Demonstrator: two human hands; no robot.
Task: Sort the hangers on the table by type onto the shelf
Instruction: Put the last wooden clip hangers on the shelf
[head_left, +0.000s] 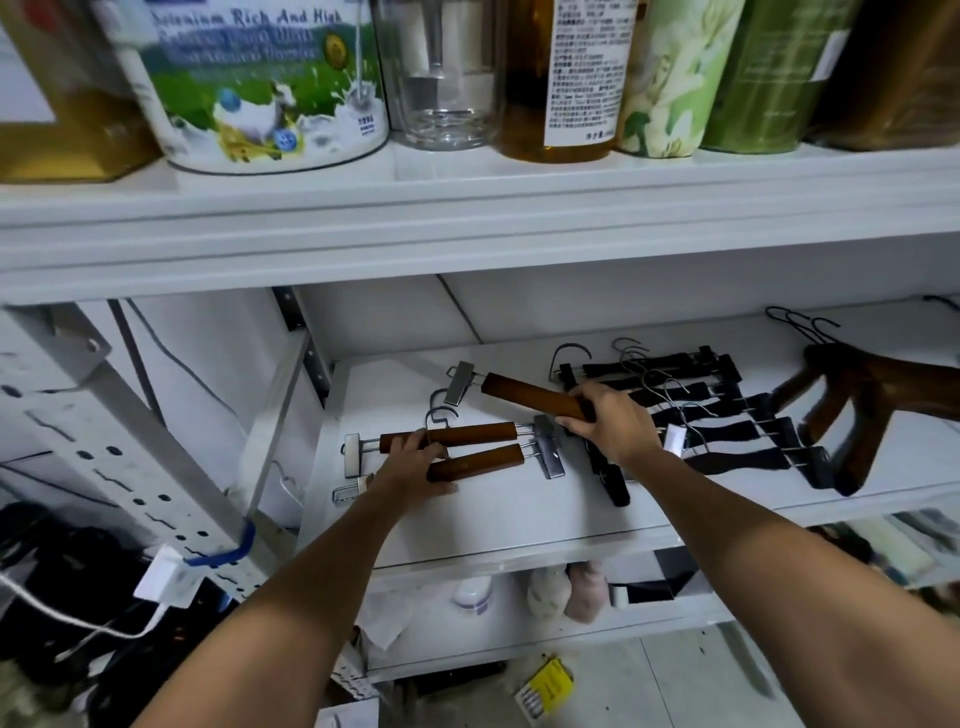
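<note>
My right hand (610, 423) is closed around the right end of a wooden clip hanger (530, 397), which is tilted, its metal clip (460, 383) pointing up and left over the white shelf (519, 514). My left hand (415, 465) lies flat with fingers spread across two more wooden clip hangers (467, 447), pressing on them rather than gripping; they lie side by side on the shelf just below and left of the held hanger. To the right of the held hanger, partly behind my right hand, sits a pile of black clip hangers (727, 415) with wire hooks, fanned out on the same shelf. Further right of that pile lie dark wooden coat hangers (857, 395), hooks toward the back. On the board above the held hanger stand a milk powder tin (260, 88), a clear glass jar (441, 78) and an amber bottle (566, 78).
</note>
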